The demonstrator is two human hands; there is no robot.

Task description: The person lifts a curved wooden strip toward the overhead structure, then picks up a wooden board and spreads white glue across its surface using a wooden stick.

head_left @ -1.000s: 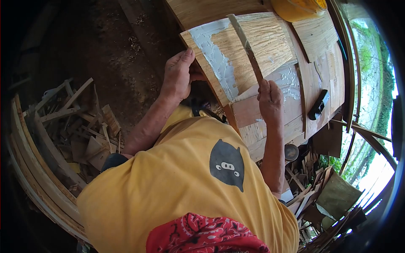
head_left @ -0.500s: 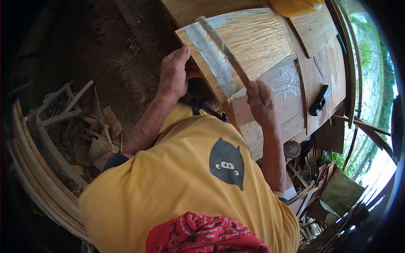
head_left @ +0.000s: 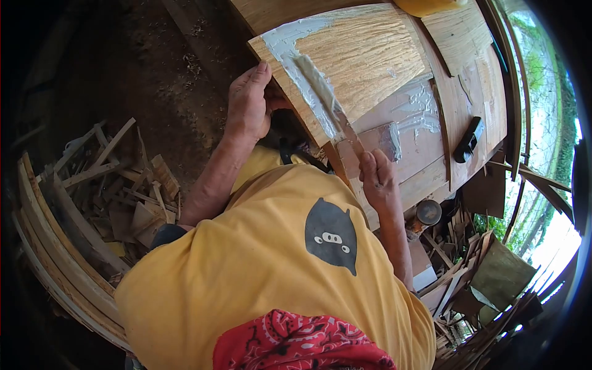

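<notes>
My right hand (head_left: 377,179) is closed around the lower end of a flat wooden stick (head_left: 343,116), whose far end is coated with white paste. That stick lies slantwise along the left edge of a pale wooden panel (head_left: 370,46), touching a band of white paste (head_left: 282,42) there. The thumb of my left hand (head_left: 248,102) rests at the panel's left edge; its fingers curl beneath, partly hidden, gripping it. Near my right hand is a small flat wooden piece (head_left: 373,139) with paste on its end.
A black hand plane (head_left: 468,140) rests on the workbench (head_left: 484,80) to the right. At the top sits a yellow container (head_left: 428,5). Wood scraps (head_left: 139,194) are heaped at lower left, with more offcuts (head_left: 453,277) at lower right. A round-ended object (head_left: 428,213) stands beside the bench.
My right hand has moved slightly down, and the stick's far end has come down from the panel's upper edge. Paste now covers more of the upper-left corner. My left hand stays at the edge.
</notes>
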